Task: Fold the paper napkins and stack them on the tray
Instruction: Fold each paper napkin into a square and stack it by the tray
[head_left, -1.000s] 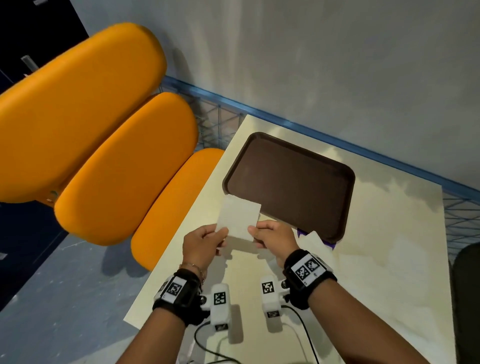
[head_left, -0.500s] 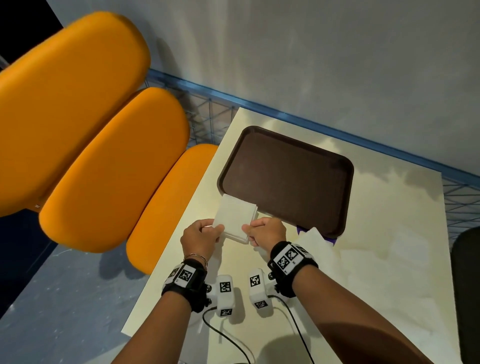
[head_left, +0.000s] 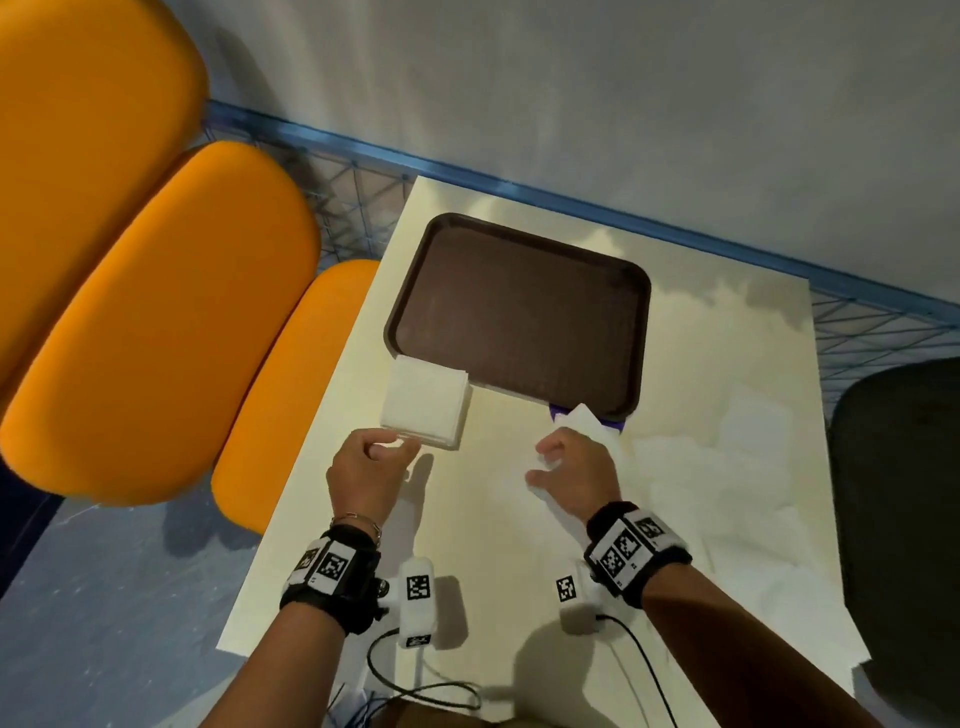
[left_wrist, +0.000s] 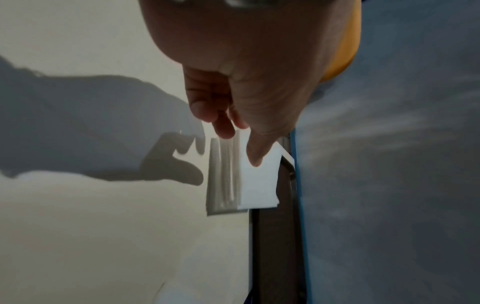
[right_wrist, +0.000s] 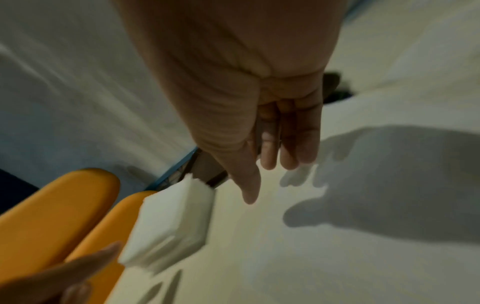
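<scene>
A person's left hand (head_left: 366, 462) pinches the near edge of a folded napkin (head_left: 426, 408) between thumb and curled fingers, holding the white square just above the table (head_left: 498, 545), apparently to keep its layers from springing apart before it goes onto the tray. The right hand (head_left: 574, 470), set apart from the napkin, hovers with fingers loosely spread and holding nothing over a loose sheet (head_left: 587, 423) of unfolded white paper, probably the next one to fold; whether the fingertips touch it cannot be told. The napkin sits at the tray's near left corner, its far edge overlapping the rim, so only a short push forward seems needed to land it. The brown tray (head_left: 519, 317) beyond holds no napkins, so the stacking appears to be at its first piece. A purple item (head_left: 558, 413) peeks from under the tray's near edge beside the loose sheet; what it is cannot be told. Orange chairs (head_left: 156, 322) stand left of the table, and a grey wall (head_left: 571, 93) closes the scene.
</scene>
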